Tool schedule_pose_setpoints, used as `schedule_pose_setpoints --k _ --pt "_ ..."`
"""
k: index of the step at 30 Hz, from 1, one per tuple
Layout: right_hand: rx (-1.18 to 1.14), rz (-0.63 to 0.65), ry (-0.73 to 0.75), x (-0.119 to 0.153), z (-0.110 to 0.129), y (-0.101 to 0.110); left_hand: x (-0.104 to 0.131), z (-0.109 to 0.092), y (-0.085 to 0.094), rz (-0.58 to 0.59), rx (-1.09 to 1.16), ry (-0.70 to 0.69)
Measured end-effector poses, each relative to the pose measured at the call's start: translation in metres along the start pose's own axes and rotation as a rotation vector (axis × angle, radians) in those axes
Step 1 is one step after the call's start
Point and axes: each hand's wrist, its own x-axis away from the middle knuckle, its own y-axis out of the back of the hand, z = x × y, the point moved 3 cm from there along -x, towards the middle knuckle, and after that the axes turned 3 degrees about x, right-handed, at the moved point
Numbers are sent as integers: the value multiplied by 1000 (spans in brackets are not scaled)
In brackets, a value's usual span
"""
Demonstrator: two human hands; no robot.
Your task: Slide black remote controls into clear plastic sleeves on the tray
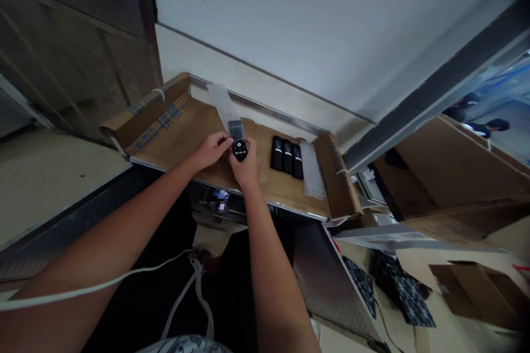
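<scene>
A black remote control with pale buttons is held over the cardboard-lined tray. Its far end sits inside a clear plastic sleeve that stretches away toward the back of the tray. My right hand is wrapped round the remote's near end. At the remote's left edge, my left hand has thumb and fingers pinched together at the sleeve's opening. Three black remotes lie side by side, to the right of my right hand. Beside them is a flat stack of clear sleeves.
Raised cardboard flaps bound the tray left and right, and a pale wall rises behind it. Open cardboard boxes and dark patterned bags are at the lower right. A white cord crosses my left forearm.
</scene>
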Motion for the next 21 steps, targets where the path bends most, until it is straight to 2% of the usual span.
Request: schedule_pose_setpoints --k 6,21 --pt "10 -23 -36 0 0 0 2 -7 0 30 -62 -8" --pt "53 -64 -64 2 3 3 2 -2 -2 34 -116 -3"
